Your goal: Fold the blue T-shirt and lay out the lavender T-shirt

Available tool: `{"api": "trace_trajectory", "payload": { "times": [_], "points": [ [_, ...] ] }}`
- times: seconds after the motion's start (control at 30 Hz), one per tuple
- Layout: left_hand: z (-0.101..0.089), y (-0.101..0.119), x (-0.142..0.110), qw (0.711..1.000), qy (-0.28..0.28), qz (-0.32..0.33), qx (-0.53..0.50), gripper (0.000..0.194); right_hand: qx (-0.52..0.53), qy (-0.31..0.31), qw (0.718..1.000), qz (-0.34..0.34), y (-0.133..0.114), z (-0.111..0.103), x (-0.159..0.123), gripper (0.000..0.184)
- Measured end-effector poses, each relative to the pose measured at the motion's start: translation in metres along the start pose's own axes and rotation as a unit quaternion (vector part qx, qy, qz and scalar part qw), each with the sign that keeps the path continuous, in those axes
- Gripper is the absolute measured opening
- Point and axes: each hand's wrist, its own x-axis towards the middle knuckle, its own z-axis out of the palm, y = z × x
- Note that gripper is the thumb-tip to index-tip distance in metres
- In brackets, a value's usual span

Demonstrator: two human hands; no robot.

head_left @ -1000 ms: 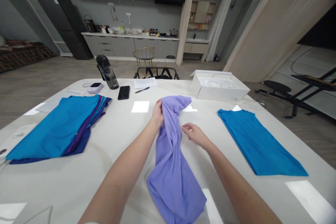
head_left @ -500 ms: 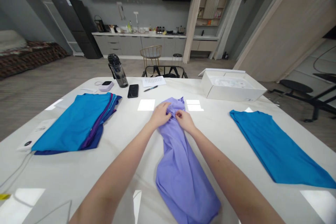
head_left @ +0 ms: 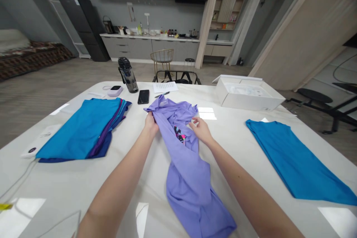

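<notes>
A lilac shirt (head_left: 186,171) lies crumpled lengthwise on the white table (head_left: 134,145), its far end spread open so a small coloured print shows. My left hand (head_left: 151,123) is closed on the shirt's left edge near the far end. My right hand (head_left: 201,129) pinches the fabric on the right side of that opening. A stack of folded blue and purple shirts (head_left: 83,128) lies to the left. A single blue shirt (head_left: 292,160) lies flat to the right.
At the table's far side stand a dark water bottle (head_left: 128,75), a black phone (head_left: 143,96), a paper with a pen (head_left: 165,87), a small lilac device (head_left: 115,90) and an open white box (head_left: 248,95). Chairs stand beyond the far edge. A cable runs along the near left.
The hands, together at the bunched far end half a second ago, have moved apart and pulled that end open. The coloured print now shows.
</notes>
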Motion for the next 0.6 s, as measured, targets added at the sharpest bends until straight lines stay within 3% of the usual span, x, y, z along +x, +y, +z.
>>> {"api": "trace_trajectory", "payload": {
  "times": [0.1, 0.17, 0.23, 0.3, 0.33, 0.4, 0.47, 0.5, 0.53, 0.6],
  "points": [
    [-0.03, 0.018, 0.009, 0.999, 0.044, 0.001, -0.004, 0.027, -0.029, -0.017, 0.999, -0.031, -0.014, 0.009, 0.007, 0.041],
    [-0.047, 0.027, 0.011, 0.99, 0.111, 0.045, 0.071, 0.028, -0.058, -0.032, 0.997, -0.049, -0.028, 0.016, 0.012, 0.033],
    [-0.059, 0.033, 0.01, 0.96, 0.185, 0.131, 0.165, 0.038, -0.089, -0.048, 0.994, -0.048, -0.045, 0.025, 0.019, 0.028],
    [-0.065, 0.034, 0.005, 0.893, 0.196, 0.268, 0.304, 0.052, -0.126, -0.053, 0.99, -0.024, -0.063, 0.037, 0.025, 0.033],
    [-0.065, 0.032, 0.002, 0.842, 0.159, 0.334, 0.393, 0.054, -0.151, -0.052, 0.987, -0.006, -0.072, 0.043, 0.028, 0.039],
    [-0.061, 0.024, -0.003, 0.706, 0.028, 0.413, 0.575, 0.048, -0.209, -0.052, 0.976, 0.037, -0.086, 0.056, 0.033, 0.055],
    [-0.055, 0.013, -0.003, 0.597, -0.081, 0.393, 0.694, 0.04, -0.259, -0.066, 0.961, 0.067, -0.095, 0.068, 0.038, 0.064],
    [-0.052, 0.008, -0.002, 0.56, -0.106, 0.364, 0.737, 0.04, -0.277, -0.08, 0.955, 0.071, -0.097, 0.074, 0.039, 0.062],
    [-0.051, 0.003, 0.0, 0.534, -0.113, 0.33, 0.77, 0.042, -0.289, -0.094, 0.95, 0.07, -0.098, 0.077, 0.041, 0.057],
    [-0.053, -0.003, 0.005, 0.51, -0.101, 0.266, 0.812, 0.051, -0.295, -0.11, 0.947, 0.056, -0.095, 0.08, 0.043, 0.042]
  ]
}}
